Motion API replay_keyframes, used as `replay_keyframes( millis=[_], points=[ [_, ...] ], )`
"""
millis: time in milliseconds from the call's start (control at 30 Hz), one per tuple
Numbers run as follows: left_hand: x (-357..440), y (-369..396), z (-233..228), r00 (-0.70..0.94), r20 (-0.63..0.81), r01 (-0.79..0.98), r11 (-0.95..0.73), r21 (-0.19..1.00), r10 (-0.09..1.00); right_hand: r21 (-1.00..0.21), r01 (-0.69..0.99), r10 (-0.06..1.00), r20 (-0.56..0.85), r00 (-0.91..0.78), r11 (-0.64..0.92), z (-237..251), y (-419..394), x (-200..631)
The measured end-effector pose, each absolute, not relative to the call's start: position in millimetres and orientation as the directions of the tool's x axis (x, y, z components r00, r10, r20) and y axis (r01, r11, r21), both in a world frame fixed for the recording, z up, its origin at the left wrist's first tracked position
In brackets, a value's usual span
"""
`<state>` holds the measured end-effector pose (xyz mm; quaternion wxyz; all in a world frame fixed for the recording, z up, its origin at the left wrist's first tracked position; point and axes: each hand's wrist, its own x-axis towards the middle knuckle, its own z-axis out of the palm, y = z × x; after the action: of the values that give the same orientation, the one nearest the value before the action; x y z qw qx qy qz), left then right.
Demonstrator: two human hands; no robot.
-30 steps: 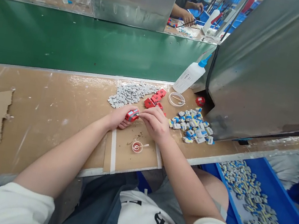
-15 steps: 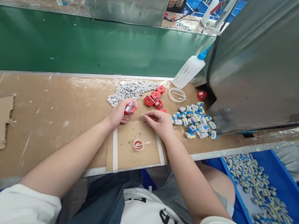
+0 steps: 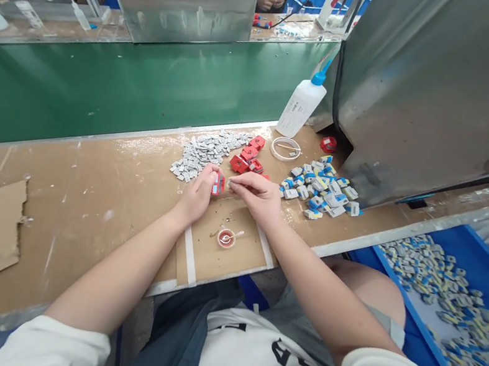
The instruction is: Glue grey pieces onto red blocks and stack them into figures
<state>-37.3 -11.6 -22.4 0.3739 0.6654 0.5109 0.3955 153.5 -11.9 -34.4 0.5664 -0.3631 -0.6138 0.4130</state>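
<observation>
Head view | our left hand grips a red part | our right hand pinches something small against it, what we cannot tell | assembly under way; grey pieces and red housings remain piled.

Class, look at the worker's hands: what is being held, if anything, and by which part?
The left hand grips a small red part by its sides; the right hand pinches its end.
</observation>
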Motion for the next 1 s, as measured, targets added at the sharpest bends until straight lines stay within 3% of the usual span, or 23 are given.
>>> replay_keyframes(
  millis=[133, 267, 633, 833, 1000],
  points=[
    [-37, -14, -21, 0.197, 0.105, 0.416, -0.18, 0.891, 0.975, -0.883, 0.088, 0.886, 0.45, -0.113, 0.46, -34, -12, 151],
    [-37, -17, -18, 0.191, 0.104, 0.472, -0.184, 0.862, 0.976, -0.916, 0.096, 0.918, 0.379, -0.118, 0.39, -35, -13, 151],
    [-37, -18, -17, 0.158, 0.16, 0.61, -0.224, 0.761, 0.974, -0.862, 0.145, 0.873, 0.47, -0.13, 0.486, -35, -15, 144],
    [-39, -17, -19, 0.191, 0.194, 0.575, -0.27, 0.772, 0.962, -0.801, 0.257, 0.841, 0.516, -0.164, 0.541, -33, -19, 142],
    [-41, -16, -22, 0.223, 0.23, 0.538, -0.316, 0.781, 0.947, -0.867, 0.178, 0.885, 0.454, -0.102, 0.465, -31, -20, 143]
  ],
)
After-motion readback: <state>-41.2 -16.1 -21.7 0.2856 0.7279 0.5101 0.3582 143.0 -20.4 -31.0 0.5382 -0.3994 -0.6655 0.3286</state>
